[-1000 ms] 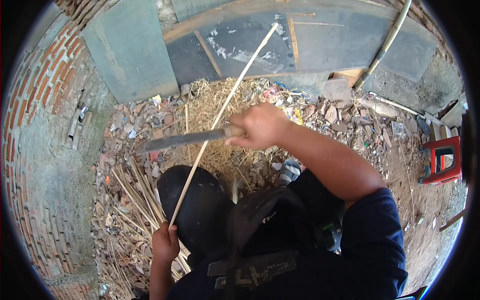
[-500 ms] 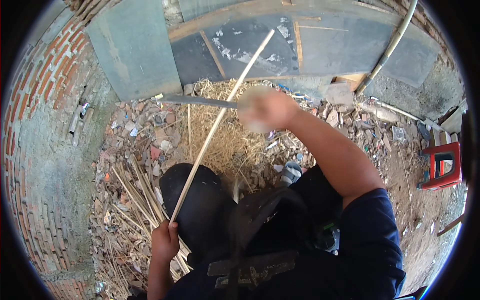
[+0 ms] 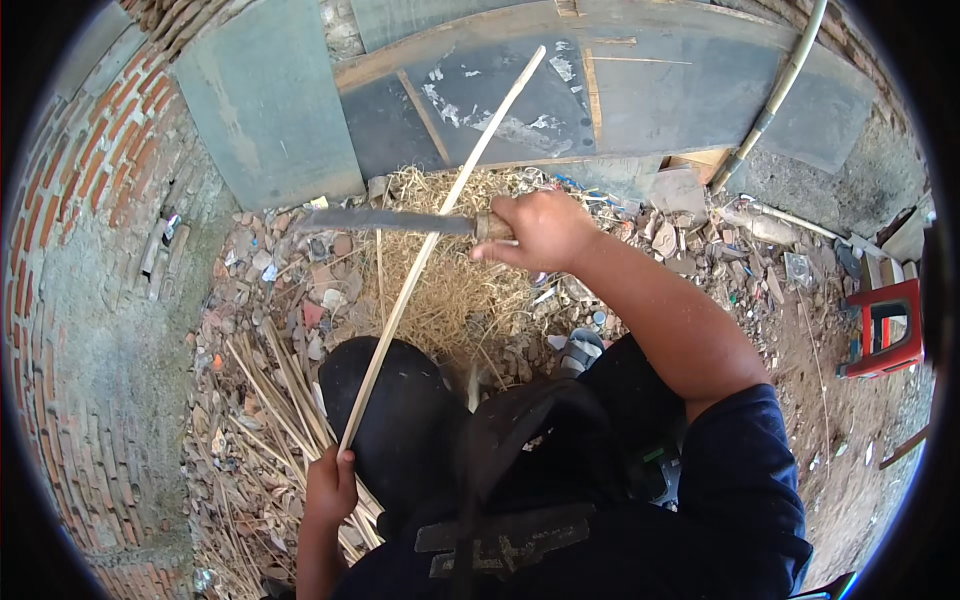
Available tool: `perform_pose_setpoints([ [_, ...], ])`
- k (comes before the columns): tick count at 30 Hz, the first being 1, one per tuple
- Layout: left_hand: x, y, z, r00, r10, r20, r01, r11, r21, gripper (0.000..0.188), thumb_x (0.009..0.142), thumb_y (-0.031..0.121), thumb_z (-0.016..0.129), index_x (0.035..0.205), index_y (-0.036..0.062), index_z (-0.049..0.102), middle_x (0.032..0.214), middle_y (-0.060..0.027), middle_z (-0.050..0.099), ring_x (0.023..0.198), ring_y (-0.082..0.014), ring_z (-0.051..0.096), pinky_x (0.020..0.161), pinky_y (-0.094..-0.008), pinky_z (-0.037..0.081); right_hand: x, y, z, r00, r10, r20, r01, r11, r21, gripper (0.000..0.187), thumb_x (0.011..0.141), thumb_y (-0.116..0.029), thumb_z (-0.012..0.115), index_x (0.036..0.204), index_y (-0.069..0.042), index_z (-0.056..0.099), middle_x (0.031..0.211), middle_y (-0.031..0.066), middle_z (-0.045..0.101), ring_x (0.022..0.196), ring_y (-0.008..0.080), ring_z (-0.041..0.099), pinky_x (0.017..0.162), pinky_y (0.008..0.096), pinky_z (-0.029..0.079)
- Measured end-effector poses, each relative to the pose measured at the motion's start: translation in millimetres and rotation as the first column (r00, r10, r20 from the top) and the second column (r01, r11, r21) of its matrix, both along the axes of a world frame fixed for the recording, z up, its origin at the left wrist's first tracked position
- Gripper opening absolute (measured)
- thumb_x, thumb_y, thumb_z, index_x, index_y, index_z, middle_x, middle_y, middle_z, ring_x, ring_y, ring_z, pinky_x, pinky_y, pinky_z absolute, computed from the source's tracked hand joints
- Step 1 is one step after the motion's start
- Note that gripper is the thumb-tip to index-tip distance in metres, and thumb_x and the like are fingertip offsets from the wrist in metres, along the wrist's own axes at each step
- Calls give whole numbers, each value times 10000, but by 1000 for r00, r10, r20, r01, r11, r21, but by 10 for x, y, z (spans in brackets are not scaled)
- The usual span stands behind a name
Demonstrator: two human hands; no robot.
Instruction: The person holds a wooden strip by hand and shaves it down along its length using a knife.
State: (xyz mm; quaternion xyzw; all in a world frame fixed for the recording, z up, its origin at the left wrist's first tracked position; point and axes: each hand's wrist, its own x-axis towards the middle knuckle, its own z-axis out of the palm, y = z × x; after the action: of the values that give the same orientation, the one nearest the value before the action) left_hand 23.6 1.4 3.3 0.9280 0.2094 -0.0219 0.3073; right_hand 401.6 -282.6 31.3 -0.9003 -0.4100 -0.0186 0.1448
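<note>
My left hand, low at the left, is closed round the near end of a long pale bamboo strip. The strip slants up and away to the right, passing over my dark-clad left knee. In my right hand is the wooden handle of a machete. Its long dark blade points left and crosses the strip beyond the knee; the blade's far end is blurred. Under the blade lies a heap of thin curled shavings.
More strips lie bundled on the rubble by my left leg. A brick wall stands left, grey panels stand ahead, and a pole leans against them. At the right is a red stool on its side.
My right hand and the machete have come slightly nearer to me along the strip, and the hand is less blurred. The left hand keeps its hold on the strip.
</note>
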Motion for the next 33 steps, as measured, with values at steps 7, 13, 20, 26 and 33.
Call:
perform_pose_setpoints([
  [7,31,-74,38,998,-52,25,48,989,138,526,1074,414,409,846,-34,567,594,-195,515,532,-342,545,527,-436,384,108,47,-104,997,-51,-52,48,997,-55,182,871,-243,675,1023,-148,640,799,84,701,752,287,715,684,465,580],
  [13,1,-32,29,1000,-23,3,23,1000,7,507,1071,392,418,805,-22,541,586,-207,506,530,-371,546,522,-456,379,-91,160,-88,994,109,12,-109,994,-24,130,873,-168,655,1001,-151,644,791,85,702,763,283,719,694,452,584],
  [20,11,-74,46,997,-54,56,46,990,134,461,1061,363,486,803,-16,535,597,-228,542,555,-441,567,522,-472,418,129,65,-106,992,-113,-58,114,993,18,142,902,-152,612,1036,-110,634,835,117,715,767,288,725,705,452,591],
  [26,16,-75,87,1000,-9,17,10,999,-33,432,1055,337,506,802,-11,534,602,-228,547,555,-438,568,517,-464,413,19,132,-41,1000,-13,-9,12,998,-61,140,893,-180,647,1015,-114,638,794,113,706,758,284,725,675,451,589],
  [33,20,-85,36,995,-60,83,50,992,116,433,1056,339,505,800,-9,530,594,-223,542,545,-442,561,510,-465,408,269,-32,-342,994,-62,89,49,989,139,96,923,-193,644,859,-122,641,637,48,624,534,207,632,516,380,566],
])
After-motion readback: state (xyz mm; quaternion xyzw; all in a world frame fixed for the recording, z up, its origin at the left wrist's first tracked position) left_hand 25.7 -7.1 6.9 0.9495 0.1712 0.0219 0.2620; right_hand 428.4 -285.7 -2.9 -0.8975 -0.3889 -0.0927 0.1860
